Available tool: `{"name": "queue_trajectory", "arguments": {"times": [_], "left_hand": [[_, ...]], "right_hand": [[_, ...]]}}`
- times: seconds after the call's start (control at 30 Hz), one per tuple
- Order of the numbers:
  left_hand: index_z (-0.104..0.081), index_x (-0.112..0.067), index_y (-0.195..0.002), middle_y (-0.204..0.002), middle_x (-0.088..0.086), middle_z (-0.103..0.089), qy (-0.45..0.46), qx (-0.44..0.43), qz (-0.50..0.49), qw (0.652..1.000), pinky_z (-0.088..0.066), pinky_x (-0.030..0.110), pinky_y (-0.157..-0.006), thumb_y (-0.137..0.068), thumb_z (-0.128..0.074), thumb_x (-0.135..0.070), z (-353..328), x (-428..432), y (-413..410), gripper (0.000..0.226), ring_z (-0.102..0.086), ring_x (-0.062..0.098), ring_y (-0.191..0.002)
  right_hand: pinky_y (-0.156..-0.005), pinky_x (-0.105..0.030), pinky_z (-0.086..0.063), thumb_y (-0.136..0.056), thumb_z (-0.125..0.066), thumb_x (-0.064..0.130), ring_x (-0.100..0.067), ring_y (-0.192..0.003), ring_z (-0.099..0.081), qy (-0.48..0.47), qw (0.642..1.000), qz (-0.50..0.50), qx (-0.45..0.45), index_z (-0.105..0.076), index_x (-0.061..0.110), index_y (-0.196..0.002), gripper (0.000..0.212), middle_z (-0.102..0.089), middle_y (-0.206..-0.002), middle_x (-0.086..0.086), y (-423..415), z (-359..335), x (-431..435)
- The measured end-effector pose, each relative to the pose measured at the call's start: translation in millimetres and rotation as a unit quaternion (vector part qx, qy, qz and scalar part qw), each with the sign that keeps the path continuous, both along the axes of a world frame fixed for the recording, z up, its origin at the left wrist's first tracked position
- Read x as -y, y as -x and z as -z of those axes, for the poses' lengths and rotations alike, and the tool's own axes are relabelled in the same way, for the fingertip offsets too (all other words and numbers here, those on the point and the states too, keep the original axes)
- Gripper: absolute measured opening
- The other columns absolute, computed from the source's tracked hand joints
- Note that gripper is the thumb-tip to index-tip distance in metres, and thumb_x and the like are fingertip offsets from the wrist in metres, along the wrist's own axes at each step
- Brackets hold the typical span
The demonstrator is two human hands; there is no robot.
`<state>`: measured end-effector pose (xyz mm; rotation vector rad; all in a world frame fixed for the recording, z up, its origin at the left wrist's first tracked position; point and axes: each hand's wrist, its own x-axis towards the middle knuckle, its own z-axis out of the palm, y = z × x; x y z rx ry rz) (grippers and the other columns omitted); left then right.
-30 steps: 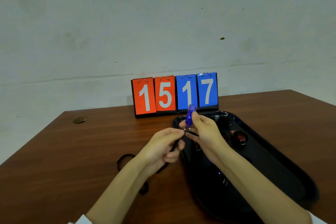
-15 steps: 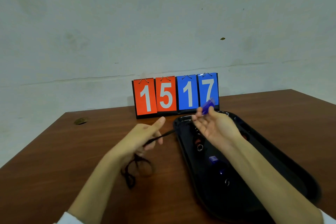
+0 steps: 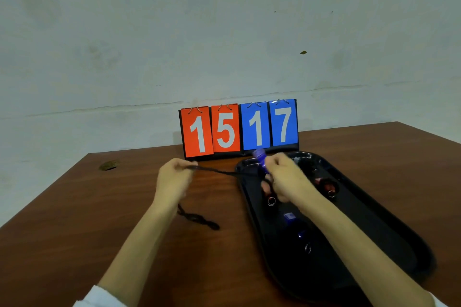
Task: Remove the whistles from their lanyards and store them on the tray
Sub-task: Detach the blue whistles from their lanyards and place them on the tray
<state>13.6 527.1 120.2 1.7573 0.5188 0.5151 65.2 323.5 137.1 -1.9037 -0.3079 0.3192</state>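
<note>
Whistle (image 3: pixel 260 160), blue, gripped above the far end of the tray (image 3: pixel 379 222), its lanyard (image 3: pixel 217 171) stretched taut.
The right hand (image 3: pixel 284 178) curls its fingers round it; the left hand (image 3: pixel 173 178) pinches the lanyard over the counter (image 3: pixel 74 207). Where the two join is hidden, so it may or may not be free. Pull straight along the lanyard, not sideways, then set it on bare tray, clear of the red whistle (image 3: pixel 326 185).

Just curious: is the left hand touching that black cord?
Touching. The head view shows the left hand pinching the black cord, which runs taut toward the blue whistle in the right hand.
</note>
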Motion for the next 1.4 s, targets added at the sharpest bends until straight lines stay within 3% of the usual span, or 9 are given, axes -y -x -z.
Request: {"name": "queue_trajectory", "arguments": {"times": [0.13, 0.27, 0.43, 0.53, 0.67, 0.77, 0.9, 1.3, 1.4], "left_hand": [[-0.066, -0.015, -0.099, -0.103, 0.008, -0.064, -0.138, -0.087, 0.008, 0.987, -0.049, 0.029, -0.063, -0.09, -0.052, -0.004, 12.0, -0.4, -3.4, 0.019, -0.054, 0.015, -0.075], [-0.045, -0.021, -0.134, -0.135, 0.006, -0.039, -0.197, -0.067, 0.066, 0.976, -0.043, 0.016, -0.06, -0.085, -0.048, 0.006, 10.6, 13.4, -3.2, 0.056, -0.055, 0.025, -0.106], [-0.051, -0.01, -0.125, -0.115, 0.01, -0.062, 0.119, 0.089, 0.201, 0.968, -0.053, 0.031, -0.08, -0.088, -0.045, 0.005, 2.9, 52.0, 6.7, 0.041, -0.063, 0.024, -0.101], [-0.05, -0.008, -0.123, -0.098, 0.016, -0.064, 0.273, 0.041, 0.292, 0.916, -0.051, 0.029, -0.055, -0.098, -0.041, -0.029, 6.2, 64.7, 10.1, 0.034, -0.063, 0.023, -0.068], [-0.056, -0.001, -0.108, -0.069, 0.004, -0.055, 0.107, -0.04, 0.296, 0.948, -0.02, 0.021, -0.039, -0.095, -0.05, -0.034, 4.1, 50.7, 11.9, 0.036, -0.031, 0.01, -0.044], [-0.066, -0.008, -0.089, -0.064, 0.0, -0.059, -0.055, -0.053, 0.251, 0.965, -0.032, 0.017, -0.039, -0.088, -0.063, -0.027, -1.3, 35.5, 14.0, 0.02, -0.042, 0.006, -0.039], [-0.071, -0.024, -0.08, -0.082, -0.008, -0.071, -0.237, -0.027, 0.223, 0.945, -0.05, 0.023, -0.081, -0.081, -0.07, -0.024, -1.1, 24.0, 14.4, 0.002, -0.064, 0.0, -0.08], [-0.069, -0.023, -0.081, -0.078, -0.006, -0.068, -0.247, 0.024, 0.251, 0.936, -0.047, 0.017, -0.072, -0.088, -0.062, -0.02, -1.1, 14.2, 13.6, 0.01, -0.063, 0.001, -0.073], [-0.068, -0.016, -0.082, -0.062, -0.004, -0.061, -0.167, -0.013, 0.262, 0.951, -0.038, 0.013, -0.045, -0.091, -0.056, -0.011, -1.9, 14.5, 14.8, 0.016, -0.05, 0.003, -0.044]], "right_hand": [[-0.057, -0.023, -0.052, -0.1, -0.038, 0.022, -0.017, -0.068, -0.056, -0.028, 0.981, 0.043, 0.186, -0.052, 0.001, -0.106, 0.026, -0.056, -0.087, -0.014, 2.5, 3.0, -4.9], [-0.078, -0.021, -0.049, -0.094, -0.051, 0.028, -0.011, -0.095, -0.059, -0.14, 0.982, 0.017, 0.124, -0.062, 0.011, -0.109, 0.026, -0.062, -0.099, 0.001, 8.0, 3.9, -8.6], [-0.071, -0.016, -0.052, -0.086, -0.064, 0.024, -0.006, -0.086, -0.068, -0.219, 0.973, -0.003, 0.066, -0.066, 0.012, -0.11, 0.027, -0.073, -0.093, 0.0, 14.1, 11.4, -14.4], [-0.062, -0.009, -0.05, -0.085, -0.065, 0.017, 0.002, -0.073, -0.068, -0.236, 0.967, 0.022, 0.092, -0.065, 0.015, -0.106, 0.021, -0.071, -0.084, 0.008, 16.9, 12.1, -15.5], [-0.075, -0.02, -0.053, -0.096, -0.049, 0.017, -0.006, -0.085, -0.063, -0.19, 0.973, 0.075, 0.109, -0.052, 0.012, -0.127, 0.032, -0.063, -0.096, 0.005, 4.7, 12.9, -11.5], [-0.073, -0.024, -0.056, -0.099, -0.042, 0.013, -0.011, -0.081, -0.062, -0.14, 0.986, 0.039, 0.08, -0.044, 0.009, -0.135, 0.037, -0.059, -0.099, -0.004, -3.4, 11.9, -8.0], [-0.058, -0.01, -0.049, -0.097, -0.046, 0.009, -0.005, -0.068, -0.06, 0.042, 0.985, -0.03, 0.165, -0.047, 0.013, -0.136, 0.039, -0.061, -0.092, -0.001, -0.4, 15.9, -7.6], [-0.066, -0.027, -0.058, -0.083, -0.065, -0.002, -0.017, -0.07, -0.07, 0.025, 0.961, -0.237, 0.14, -0.047, 0.015, -0.096, 0.028, -0.069, -0.076, -0.006, 16.8, 5.1, -5.9], [-0.066, -0.03, -0.058, -0.082, -0.065, -0.001, -0.019, -0.07, -0.07, -0.027, 0.968, -0.205, 0.143, -0.049, 0.015, -0.097, 0.027, -0.069, -0.076, -0.006, 14.0, 3.4, -5.7]]}}
